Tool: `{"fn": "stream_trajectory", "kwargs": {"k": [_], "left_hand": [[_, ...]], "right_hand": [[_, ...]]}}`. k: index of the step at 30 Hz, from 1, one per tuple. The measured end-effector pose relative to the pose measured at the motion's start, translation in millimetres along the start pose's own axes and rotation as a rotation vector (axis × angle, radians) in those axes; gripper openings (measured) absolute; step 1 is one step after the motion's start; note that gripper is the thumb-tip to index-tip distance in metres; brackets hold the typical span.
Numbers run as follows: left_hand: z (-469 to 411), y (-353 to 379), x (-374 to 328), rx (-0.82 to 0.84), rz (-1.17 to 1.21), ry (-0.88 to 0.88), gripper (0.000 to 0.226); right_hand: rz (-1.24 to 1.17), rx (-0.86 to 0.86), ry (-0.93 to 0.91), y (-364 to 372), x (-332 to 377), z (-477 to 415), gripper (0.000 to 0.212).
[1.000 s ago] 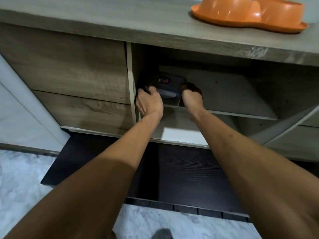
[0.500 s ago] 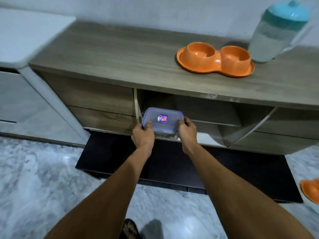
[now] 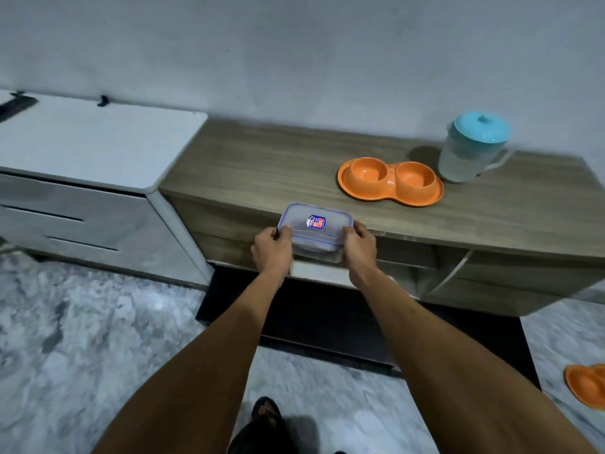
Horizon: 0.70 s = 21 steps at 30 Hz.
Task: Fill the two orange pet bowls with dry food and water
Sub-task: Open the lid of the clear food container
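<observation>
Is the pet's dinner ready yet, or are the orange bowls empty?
Not yet. Both orange bowls on the cabinet look empty, so nothing is filled. The left hand and right hand grip a closed plastic box at the cabinet's front edge. The jug stands beside the bowls, untouched. Left: open the box, pour food, then water.

Left forearm [image 3: 209,348] and right forearm [image 3: 425,339] are recorded bare to the frame edge. Left hand [image 3: 271,249] and right hand [image 3: 359,247] are likewise uncovered. One foot [image 3: 263,410] is noted in a dark sandal [image 3: 258,434]; strap detail is blurred.
</observation>
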<state>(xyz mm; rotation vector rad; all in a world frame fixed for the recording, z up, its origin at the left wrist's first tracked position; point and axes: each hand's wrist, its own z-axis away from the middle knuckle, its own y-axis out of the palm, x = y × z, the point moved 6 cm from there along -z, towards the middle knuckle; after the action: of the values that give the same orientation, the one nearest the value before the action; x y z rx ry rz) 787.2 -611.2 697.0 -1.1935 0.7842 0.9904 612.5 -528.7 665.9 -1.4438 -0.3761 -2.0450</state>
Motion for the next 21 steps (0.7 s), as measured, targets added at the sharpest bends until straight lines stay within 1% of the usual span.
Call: {"fn": "stream_trajectory", "kwargs": {"k": [1,5,12,15,18,21], "left_hand": [[-8.5,-0.2,-9.0,-0.004,0.0,0.014,0.028],[-54.3,2.9,-40.0,-0.004,0.044,0.04,0.033],[-161.7,31.2,-68.8,0.138,0.129,0.02,0.028],[-199.0,41.3,-71.2,0.196,0.166,-0.01,0.023],[-227.6,50.5,-67.2,0.221,0.145,-0.03,0.021],[-244.7,56.2,-61.7,0.228,0.149,-0.044,0.022]], "right_hand": [[-0.002,0.0,-0.007,4.4,11.9,-6.9,0.042],[-0.025,0.044,-0.031,32.7,53.5,-39.3,0.035],[-0.03,0.031,-0.022,91.6,89.2,-124.6,0.031],[-0.052,0.023,-0.011,112.6,94.5,-150.6,0.027],[-0.055,0.006,0.012,128.6,94.1,-171.7,0.028],[-0.023,-0.024,0.024,136.3,91.3,-182.4,0.023]]}}
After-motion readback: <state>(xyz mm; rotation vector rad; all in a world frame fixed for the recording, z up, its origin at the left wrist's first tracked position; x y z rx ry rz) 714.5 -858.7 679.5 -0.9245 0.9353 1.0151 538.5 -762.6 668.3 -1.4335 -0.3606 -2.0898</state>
